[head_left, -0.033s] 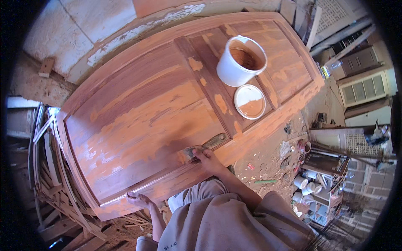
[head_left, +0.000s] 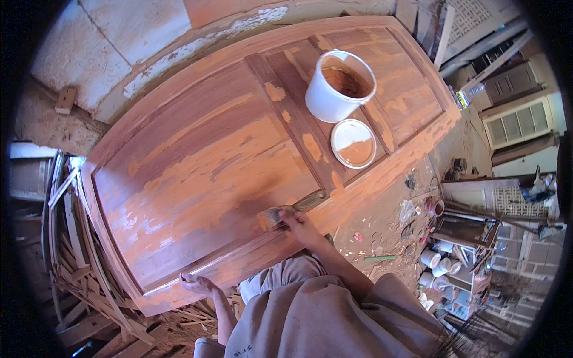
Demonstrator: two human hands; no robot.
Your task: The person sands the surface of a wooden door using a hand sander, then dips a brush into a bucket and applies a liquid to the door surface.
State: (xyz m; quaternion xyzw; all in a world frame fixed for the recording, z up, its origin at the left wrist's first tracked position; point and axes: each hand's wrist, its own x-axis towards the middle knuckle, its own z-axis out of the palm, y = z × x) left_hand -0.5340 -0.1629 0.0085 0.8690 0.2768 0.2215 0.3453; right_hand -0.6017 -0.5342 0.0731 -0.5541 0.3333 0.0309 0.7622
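Observation:
A reddish-brown panelled wooden door (head_left: pixel 179 138) lies flat before me, patched with orange filler. My right hand (head_left: pixel 298 228) grips a worn paintbrush (head_left: pixel 308 200) near its bristles, which press on the door's large panel by the near edge. The brush's handle points away to the right. At the near left edge of the door is my left hand (head_left: pixel 200 285), its fingers stretched loosely along the rim and holding no tool. A white bucket (head_left: pixel 327 100) with brown-orange paste stands on the door's middle. Beside it, nearer me, lies its round white lid (head_left: pixel 345 136), partly smeared with paste.
Piled wood strips (head_left: pixel 77 256) fill the floor at the left. A tiled wall (head_left: pixel 89 53) rises beyond the door. On the dirt floor at the right are a cluttered shelf (head_left: pixel 471 238), several white tubs (head_left: pixel 431 258) and a framed window (head_left: pixel 519 125).
The view has shifted very slightly. My right hand and the paintbrush sit almost exactly where they were, and my left hand stays at the door's edge.

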